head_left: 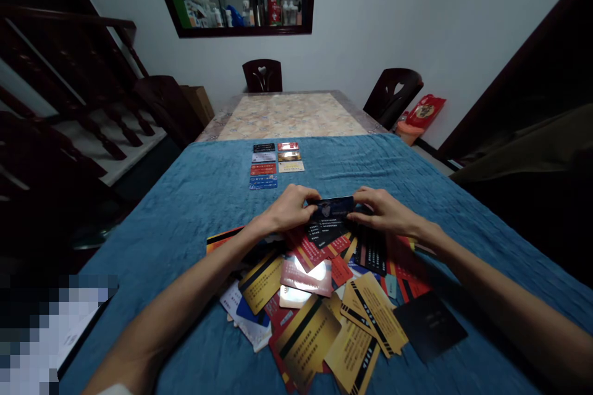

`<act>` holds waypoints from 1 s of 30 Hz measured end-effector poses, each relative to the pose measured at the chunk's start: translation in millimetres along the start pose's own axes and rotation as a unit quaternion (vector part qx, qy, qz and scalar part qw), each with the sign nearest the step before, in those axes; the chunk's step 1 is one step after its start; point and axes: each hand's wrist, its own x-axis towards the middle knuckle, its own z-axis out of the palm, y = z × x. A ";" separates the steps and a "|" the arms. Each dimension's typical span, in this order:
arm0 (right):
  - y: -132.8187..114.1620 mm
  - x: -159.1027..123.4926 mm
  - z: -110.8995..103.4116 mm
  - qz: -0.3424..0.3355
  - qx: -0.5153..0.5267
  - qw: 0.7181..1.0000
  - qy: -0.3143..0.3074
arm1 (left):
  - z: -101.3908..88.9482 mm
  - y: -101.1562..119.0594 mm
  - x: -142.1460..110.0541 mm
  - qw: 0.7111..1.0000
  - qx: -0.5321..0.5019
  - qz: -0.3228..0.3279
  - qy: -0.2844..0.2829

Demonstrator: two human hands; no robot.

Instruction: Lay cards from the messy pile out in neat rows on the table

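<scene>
A dark plastic card (334, 207) with a pale figure on it is held upright between both hands. My left hand (295, 207) pinches its left end, and my right hand (377, 210) grips its right end. Right below lies a loose heap of cards, among them a black card with white print (327, 233), a gold card (308, 336) with a dark stripe, a shiny reddish card (306, 276) and a plain black card (432, 326). My forearms cover parts of the heap.
Beyond my hands, several cards lie in two columns, with a blue card (264, 182) nearest on the left and a cream card (291, 166) on the right. A blue cloth (185, 210) covers this part of the table. Dark wooden chairs (262, 76) stand around the far end.
</scene>
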 end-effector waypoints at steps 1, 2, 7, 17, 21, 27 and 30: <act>-0.3 0.1 -0.6 0.000 0.008 1.000 0.010 | 0.0 -0.3 0.1 1.000 -0.001 0.000 0.000; -0.6 0.2 -1.3 0.001 0.013 1.000 0.024 | -0.1 -0.5 0.1 1.000 -0.001 -0.001 -0.001; -5.8 -0.2 -4.3 0.028 0.046 0.995 0.086 | -0.1 1.9 -0.5 1.000 -0.007 -0.001 -0.010; -18.7 0.8 1.7 0.033 0.089 0.972 0.217 | 1.6 7.3 -1.3 1.000 -0.026 0.008 0.000; -17.7 2.2 5.4 -0.019 0.067 0.969 0.235 | 2.6 11.7 -2.2 0.999 -0.035 0.010 0.031; -20.2 3.9 14.1 -0.076 0.027 0.970 0.229 | 10.0 14.5 -2.9 0.996 -0.056 0.036 0.061; -21.3 4.6 20.5 -0.085 0.003 0.973 0.216 | 15.4 12.9 -3.0 0.996 -0.048 0.032 0.062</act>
